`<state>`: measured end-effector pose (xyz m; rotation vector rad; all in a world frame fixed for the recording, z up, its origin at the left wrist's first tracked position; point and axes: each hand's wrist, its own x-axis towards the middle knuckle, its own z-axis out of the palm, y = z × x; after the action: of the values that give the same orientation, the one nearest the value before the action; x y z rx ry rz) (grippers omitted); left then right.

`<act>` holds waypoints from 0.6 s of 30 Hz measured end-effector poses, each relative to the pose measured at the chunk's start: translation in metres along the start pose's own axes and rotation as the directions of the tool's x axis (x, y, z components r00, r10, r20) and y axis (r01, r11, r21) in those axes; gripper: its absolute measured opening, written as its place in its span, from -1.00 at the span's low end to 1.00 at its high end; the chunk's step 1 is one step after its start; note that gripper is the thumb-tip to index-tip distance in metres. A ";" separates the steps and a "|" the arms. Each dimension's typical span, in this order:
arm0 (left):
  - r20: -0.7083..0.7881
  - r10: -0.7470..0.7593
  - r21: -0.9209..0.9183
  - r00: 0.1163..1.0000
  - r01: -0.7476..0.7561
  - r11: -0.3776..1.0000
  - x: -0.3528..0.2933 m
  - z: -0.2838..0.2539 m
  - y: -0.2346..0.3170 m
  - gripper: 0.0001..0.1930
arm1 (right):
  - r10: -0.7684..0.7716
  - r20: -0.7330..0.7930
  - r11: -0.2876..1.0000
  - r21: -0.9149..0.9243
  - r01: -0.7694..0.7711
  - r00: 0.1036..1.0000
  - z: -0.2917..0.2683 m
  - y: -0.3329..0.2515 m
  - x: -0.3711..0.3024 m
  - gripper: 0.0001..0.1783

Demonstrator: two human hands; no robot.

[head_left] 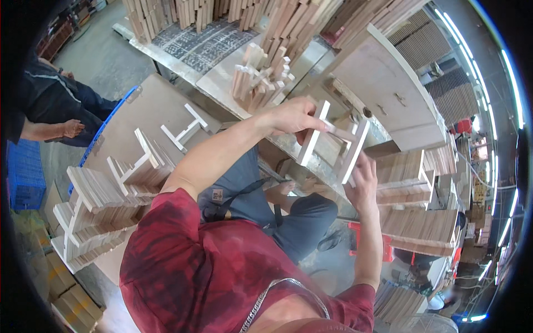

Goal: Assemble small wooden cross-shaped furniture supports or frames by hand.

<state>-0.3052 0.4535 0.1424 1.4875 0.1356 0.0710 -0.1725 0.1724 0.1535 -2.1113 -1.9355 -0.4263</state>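
Note:
Above the workbench edge (244, 114), both my hands hold an H-shaped wooden frame (355, 154), two pale bars joined by a crosspiece. My left hand (300, 115) is closed around the left bar, fingers near the crosspiece. The right bar's lower end is gripped by my right hand (362, 180); its fingertips are partly hidden behind the wood. Just beyond the frame stands a machine with a cream panel (383, 77) bearing two small handles. Left of my left arm, a similar H-shaped frame (185, 129) lies on a brown board surface (158, 100).
Stacked H-shaped frames (100, 191) fill the left side. Loose wooden sticks (258, 77) stand on the bench, with taller bundles (291, 28) behind. Wooden slats (411, 230) are piled at the right near a red stool (369, 241). A person (55, 100) stands at the far left.

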 end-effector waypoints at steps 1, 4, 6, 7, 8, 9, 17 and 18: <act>-0.027 0.008 -0.135 1.000 -0.012 0.991 -0.012 -0.005 0.001 -0.62 | -0.010 0.003 1.000 0.004 0.010 1.000 0.003 -0.001 0.003 -0.41; -0.171 -0.023 -0.261 0.985 -0.023 0.965 -0.041 -0.039 -0.009 -0.64 | 0.007 -0.132 0.961 0.274 0.030 0.991 -0.001 -0.018 0.029 -0.34; -0.197 -0.067 -0.339 0.978 -0.004 0.941 -0.057 -0.047 -0.012 -0.64 | -0.038 -0.100 0.964 0.260 0.063 0.994 -0.012 -0.031 0.049 -0.33; -0.177 -0.062 -0.398 0.982 -0.013 0.917 -0.061 -0.047 -0.014 -0.65 | -0.068 -0.073 0.967 0.240 0.083 0.995 -0.013 -0.034 0.054 -0.32; -0.155 -0.056 -0.457 0.986 -0.021 0.889 -0.065 -0.047 -0.014 -0.66 | -0.137 -0.161 0.963 0.211 0.170 0.977 -0.002 -0.029 0.059 -0.38; -0.157 -0.057 -0.460 0.986 -0.022 0.887 -0.069 -0.051 -0.012 -0.66 | -0.140 -0.157 0.962 0.211 0.172 0.978 0.002 -0.025 0.068 -0.38; -0.749 0.545 0.638 0.377 0.184 0.748 -0.075 -0.117 -0.078 -0.31 | 0.286 -0.128 0.722 0.680 -0.126 0.950 0.002 -0.007 0.204 -0.76; -0.654 0.669 0.756 0.352 0.283 0.590 -0.065 -0.126 -0.094 -0.18 | 0.263 -0.057 0.692 0.706 -0.147 0.963 0.007 -0.003 0.228 -0.77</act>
<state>-0.3899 0.5621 0.0419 2.2012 1.0401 1.3277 -0.1576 0.3861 0.2318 -1.6801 -1.4148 0.1813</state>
